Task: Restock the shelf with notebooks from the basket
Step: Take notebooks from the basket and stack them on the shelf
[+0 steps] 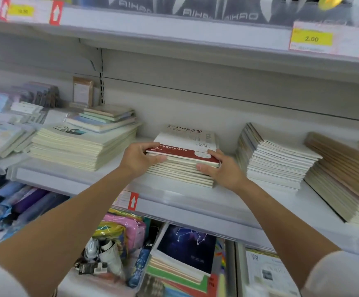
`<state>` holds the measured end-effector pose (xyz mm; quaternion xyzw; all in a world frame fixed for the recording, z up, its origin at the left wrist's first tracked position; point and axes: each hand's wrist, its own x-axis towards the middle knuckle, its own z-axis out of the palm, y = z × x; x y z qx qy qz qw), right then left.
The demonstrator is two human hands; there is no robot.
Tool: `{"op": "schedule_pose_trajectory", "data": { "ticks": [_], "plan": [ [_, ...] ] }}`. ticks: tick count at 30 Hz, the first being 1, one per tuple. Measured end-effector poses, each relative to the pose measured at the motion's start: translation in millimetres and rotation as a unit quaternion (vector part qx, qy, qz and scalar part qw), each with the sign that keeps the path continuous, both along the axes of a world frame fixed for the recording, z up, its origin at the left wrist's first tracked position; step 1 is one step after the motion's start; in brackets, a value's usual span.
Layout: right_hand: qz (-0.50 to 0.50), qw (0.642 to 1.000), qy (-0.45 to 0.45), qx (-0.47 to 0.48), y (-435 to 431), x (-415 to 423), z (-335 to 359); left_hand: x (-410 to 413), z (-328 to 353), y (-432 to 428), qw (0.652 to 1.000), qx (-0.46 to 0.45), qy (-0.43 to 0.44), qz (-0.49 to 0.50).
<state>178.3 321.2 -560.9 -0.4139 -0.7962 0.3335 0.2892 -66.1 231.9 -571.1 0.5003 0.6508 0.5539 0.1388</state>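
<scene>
A stack of notebooks (180,171) lies on the white middle shelf (174,196). Its top one has a red and white cover (187,152) reading "Struggle Life". Behind it a white "DREAM" notebook (190,136) leans on the pile. My left hand (139,158) grips the left end of the upper notebooks, thumb on the red cover. My right hand (219,168) holds the right end, fingers curled round the edges. The basket is not in view.
A wide cream pile of notebooks (82,146) lies left of my stack. A tall white pile (277,159) and a slanted brown pile (343,174) stand to the right. The shelf below holds a starry notebook (187,247) and pencil cases (123,230). A price-tag rail (311,38) runs overhead.
</scene>
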Motion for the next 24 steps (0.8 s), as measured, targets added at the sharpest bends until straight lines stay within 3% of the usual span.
{"op": "schedule_pose_trajectory", "data": {
  "ticks": [6,11,15,19,24],
  "plan": [
    [0.007,0.999,0.036,-0.027,4.3,-2.6,-0.5,-2.2,-1.4,3.1,1.0,-0.008,0.007,-0.005],
    [0.016,0.983,0.142,-0.119,4.0,-4.9,-1.7,-1.6,-3.4,5.9,0.999,-0.022,-0.021,-0.022],
    [0.001,0.98,0.16,-0.121,3.7,-11.0,-4.4,-1.2,-6.4,13.8,0.999,-0.009,0.023,-0.03],
    [-0.018,0.981,0.149,-0.123,3.7,-17.3,-5.4,-6.1,-7.8,19.8,0.999,-0.019,-0.021,-0.043],
    [0.019,0.992,0.086,-0.09,5.1,-11.0,-0.2,-11.1,-5.5,14.5,0.996,-0.035,-0.013,-0.082]
  ]
}}
